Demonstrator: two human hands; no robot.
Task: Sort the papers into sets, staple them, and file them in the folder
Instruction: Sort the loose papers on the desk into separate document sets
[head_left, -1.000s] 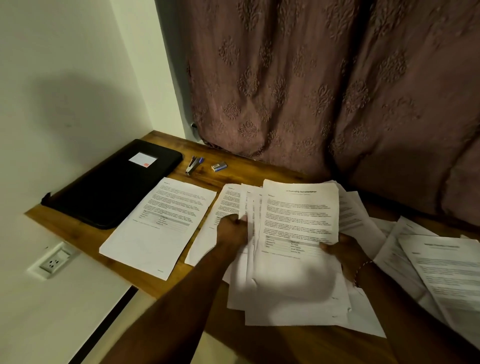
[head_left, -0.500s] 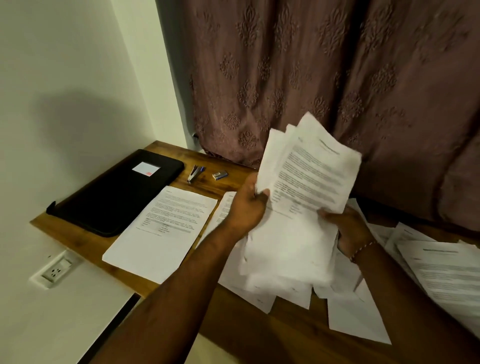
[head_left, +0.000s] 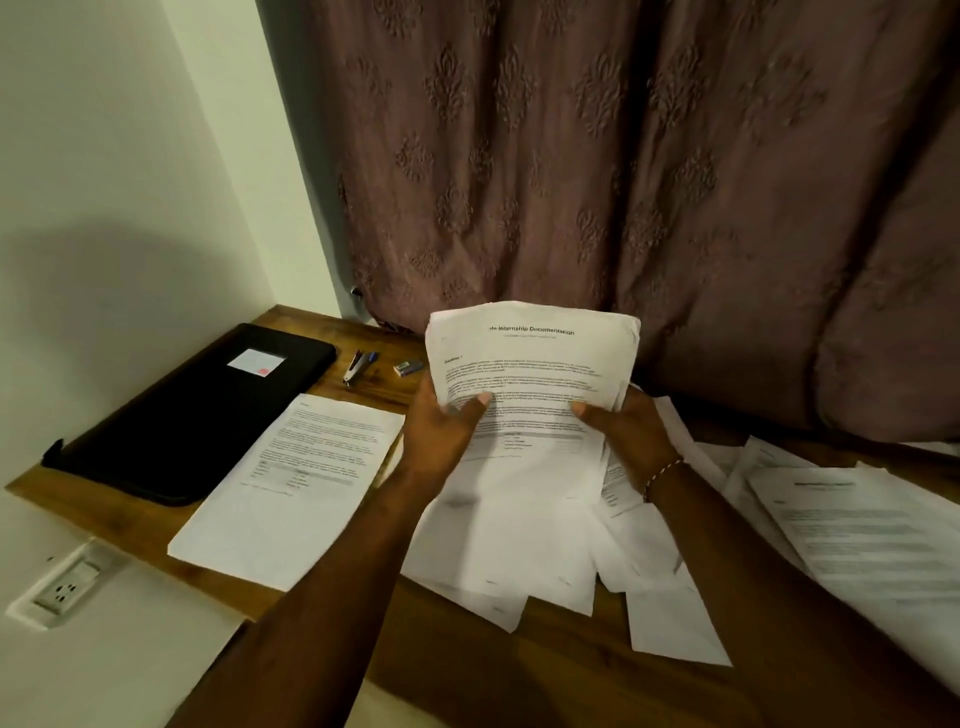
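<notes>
Both hands hold a stack of printed papers (head_left: 530, 364) upright above the desk, its top page headed "Internship Documentation". My left hand (head_left: 441, 431) grips the stack's left edge and my right hand (head_left: 623, 431) grips its right edge. The lower ends of the sheets fan out unevenly and hang down to the desk. A single printed sheet (head_left: 296, 483) lies flat to the left. A black folder (head_left: 192, 410) lies shut at the far left. Behind it lie a small stapler (head_left: 357, 367) and a staple box (head_left: 408, 368).
More loose papers (head_left: 852, 525) are spread over the right side of the wooden desk (head_left: 519, 670). A mauve curtain (head_left: 623, 156) hangs close behind the desk. A white wall with a socket (head_left: 67, 584) lies left, below the desk's edge.
Both hands gathered the spread papers off the desk, lifted them, and have now squared the stack upright in front of me; it was tilted right half a second ago.
</notes>
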